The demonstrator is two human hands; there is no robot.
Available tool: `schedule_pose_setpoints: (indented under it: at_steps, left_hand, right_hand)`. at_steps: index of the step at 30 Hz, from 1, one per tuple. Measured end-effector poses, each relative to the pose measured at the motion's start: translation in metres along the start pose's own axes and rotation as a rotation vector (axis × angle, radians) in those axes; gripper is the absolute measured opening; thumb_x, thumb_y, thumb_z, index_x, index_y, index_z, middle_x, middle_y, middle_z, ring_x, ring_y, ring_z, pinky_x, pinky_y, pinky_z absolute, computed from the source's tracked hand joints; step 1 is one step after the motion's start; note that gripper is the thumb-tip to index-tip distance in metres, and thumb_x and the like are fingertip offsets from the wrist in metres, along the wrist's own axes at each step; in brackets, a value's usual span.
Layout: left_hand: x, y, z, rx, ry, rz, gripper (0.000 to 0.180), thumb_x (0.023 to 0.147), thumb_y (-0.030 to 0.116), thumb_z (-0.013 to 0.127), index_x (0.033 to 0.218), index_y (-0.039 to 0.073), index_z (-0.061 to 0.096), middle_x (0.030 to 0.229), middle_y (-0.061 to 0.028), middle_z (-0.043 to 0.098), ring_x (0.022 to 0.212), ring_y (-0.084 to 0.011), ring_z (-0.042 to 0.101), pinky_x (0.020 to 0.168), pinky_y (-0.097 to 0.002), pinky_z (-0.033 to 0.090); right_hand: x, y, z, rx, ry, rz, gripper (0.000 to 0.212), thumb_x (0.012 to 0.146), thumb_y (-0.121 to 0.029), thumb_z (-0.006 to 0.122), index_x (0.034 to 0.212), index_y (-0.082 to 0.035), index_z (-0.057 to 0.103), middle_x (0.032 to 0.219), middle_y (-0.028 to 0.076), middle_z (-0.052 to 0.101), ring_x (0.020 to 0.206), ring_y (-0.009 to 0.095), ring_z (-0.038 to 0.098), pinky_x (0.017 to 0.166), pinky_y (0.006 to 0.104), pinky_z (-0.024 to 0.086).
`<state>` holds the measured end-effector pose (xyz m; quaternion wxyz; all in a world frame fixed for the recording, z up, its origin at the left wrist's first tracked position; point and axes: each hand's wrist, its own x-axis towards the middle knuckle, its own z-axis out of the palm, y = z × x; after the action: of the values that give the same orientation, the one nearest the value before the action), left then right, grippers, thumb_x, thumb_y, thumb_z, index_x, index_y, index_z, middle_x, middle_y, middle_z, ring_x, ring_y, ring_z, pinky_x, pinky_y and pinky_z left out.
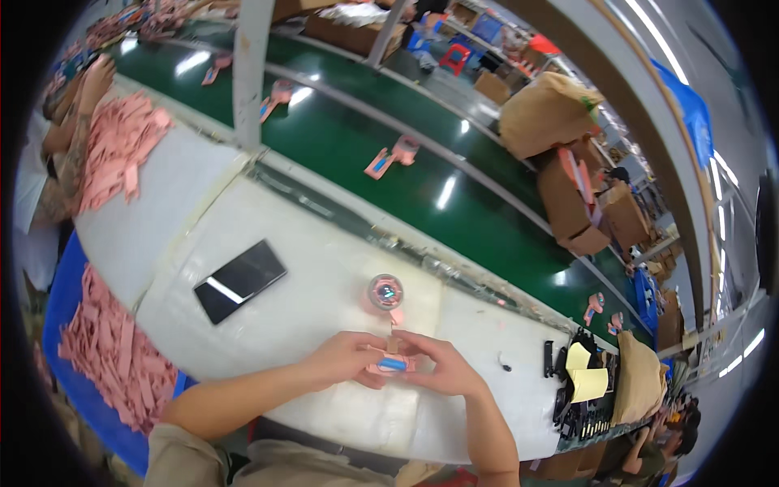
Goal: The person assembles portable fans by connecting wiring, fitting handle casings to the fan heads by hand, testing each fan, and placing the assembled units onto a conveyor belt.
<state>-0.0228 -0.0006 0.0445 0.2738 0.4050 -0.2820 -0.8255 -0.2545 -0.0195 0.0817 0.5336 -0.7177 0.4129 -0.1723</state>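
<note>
Both my hands hold a pink fan handle (376,369) low over the white work table (316,312). The handle lies uncovered, showing a blue cylindrical battery (394,364). My left hand (345,358) grips its left end with bent fingers. My right hand (448,365) closes on the right end, its fingertips near a small brownish piece (393,344) at the upper edge. Just beyond my fingers, the round, clear-and-pink fan head (385,292) rests on the table, joined toward the handle by a thin pink neck. My fingers hide parts of the handle.
A dark phone (240,280) lies left on the table. Pink strips fill a blue bin (61,280), and more form a pile (122,150) near another person's arms (75,122). A green conveyor (341,138) carries several pink fans. Black parts (572,406) and yellow paper (588,384) sit right.
</note>
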Motion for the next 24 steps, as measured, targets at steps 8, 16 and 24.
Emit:
schedule_pose_setpoints:
  at_steps: [8, 16, 24]
  left_hand:
    - [-0.078, -0.053, -0.037, 0.276, 0.066, 0.125, 0.038, 0.093, 0.014, 0.066, 0.124, -0.006, 0.057, 0.102, -0.0152, 0.071, 0.087, -0.0194, 0.071, 0.074, -0.0313, 0.058]
    - [-0.099, -0.058, -0.036, 0.414, 0.303, 0.218, 0.05, 0.082, 0.011, 0.062, 0.131, 0.0, 0.053, 0.101, -0.0151, 0.07, 0.088, -0.0215, 0.071, 0.08, -0.036, 0.055]
    - [-0.08, -0.063, -0.037, 0.288, 0.248, 0.317, 0.045, 0.089, 0.019, 0.061, 0.129, 0.001, 0.051, 0.094, -0.0116, 0.07, 0.082, -0.0213, 0.069, 0.078, -0.0352, 0.052]
  right_hand:
    - [0.026, -0.036, 0.043, -0.688, -0.136, -0.411, 0.036, 0.081, -0.007, 0.068, 0.117, -0.012, 0.068, 0.112, 0.007, 0.066, 0.093, 0.023, 0.066, 0.077, 0.0335, 0.055]
    - [0.049, -0.054, 0.067, -0.97, -0.067, -0.6, 0.031, 0.071, -0.003, 0.068, 0.101, -0.009, 0.071, 0.094, 0.002, 0.068, 0.083, 0.02, 0.064, 0.067, 0.0324, 0.055]
    - [0.054, -0.051, 0.072, -0.929, 0.096, -0.539, 0.029, 0.071, 0.002, 0.073, 0.099, -0.007, 0.071, 0.091, 0.005, 0.069, 0.077, 0.023, 0.066, 0.064, 0.0327, 0.055]
